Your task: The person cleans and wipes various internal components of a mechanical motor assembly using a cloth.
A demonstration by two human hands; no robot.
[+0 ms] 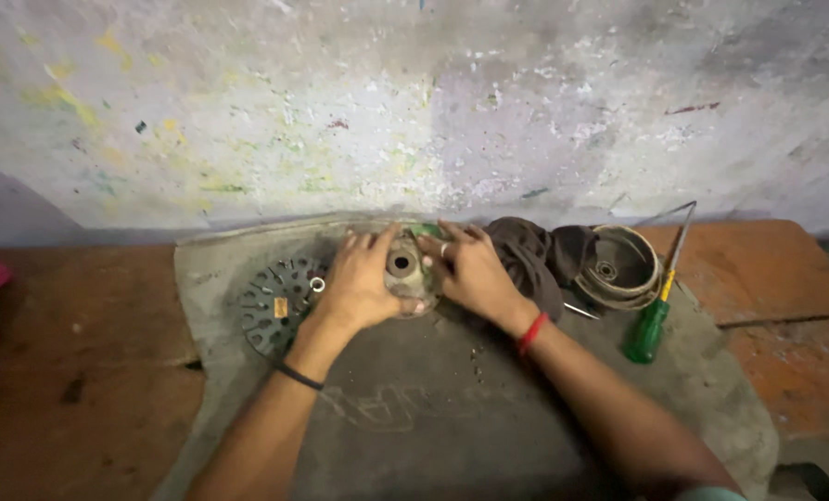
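Both hands clasp a round metal motor housing [405,274] between them: left hand [359,278] curled around its left side, right hand [470,269] around its right (fingers wrapped over the rim). Just left of the left hand lies a perforated metal disc [271,306]. Right of the right hand sit a dark cloth [535,255], a round cover [618,269] and a green-handled screwdriver [651,325], all on a grey mat [414,417].

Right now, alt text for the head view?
Both hands, left hand and right hand, grip a round metal motor part on a grey mat. A perforated disc lies left; a dark cloth, round housing and green-handled screwdriver lie right.
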